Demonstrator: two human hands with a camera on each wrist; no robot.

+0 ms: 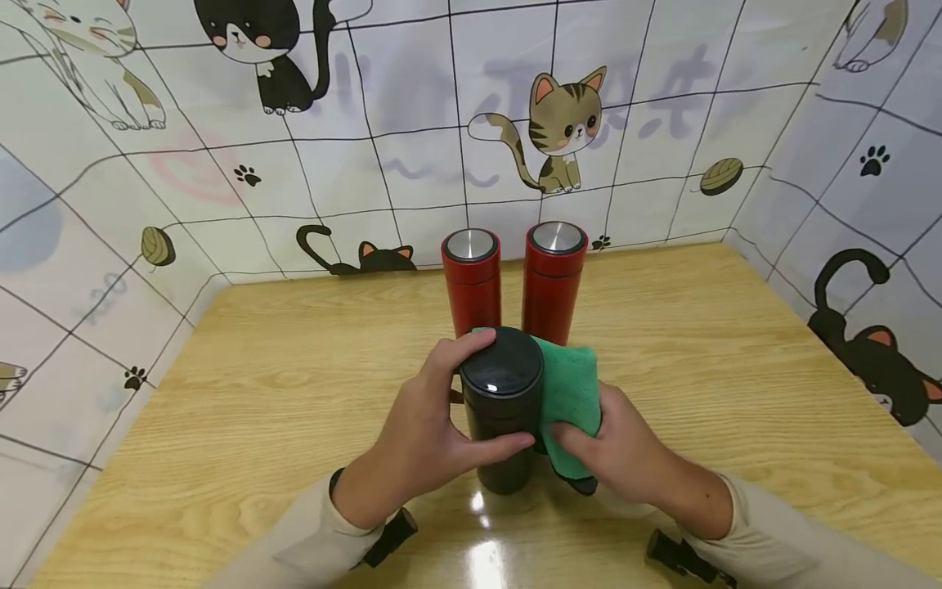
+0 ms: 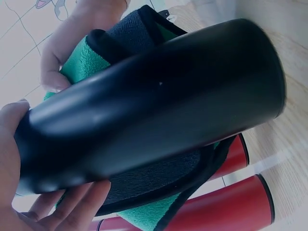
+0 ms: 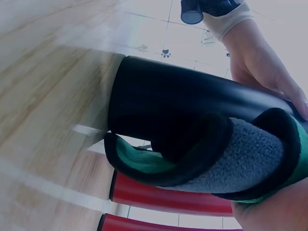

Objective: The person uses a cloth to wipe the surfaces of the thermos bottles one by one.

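Observation:
A black thermos bottle [image 1: 504,409] is upright near the front middle of the table. My left hand [image 1: 419,433] grips it around its upper part, thumb in front and fingers at the lid's far side. In my right hand [image 1: 625,446] is a green and grey cloth [image 1: 570,388] with black edging, pinched between thumb and fingers. The cloth lies against the right side of the bottle, and in the left wrist view its dark grey side [image 2: 154,175] shows behind the bottle [image 2: 159,106]. In the right wrist view, the cloth [image 3: 240,159] hangs folded beside the bottle.
Two red thermos bottles with silver lids, a left one [image 1: 473,286] and a right one [image 1: 553,286], stand just behind the black bottle. The wooden table [image 1: 294,368] ends at a wall [image 1: 412,164] covered in cat drawings, with side walls left and right.

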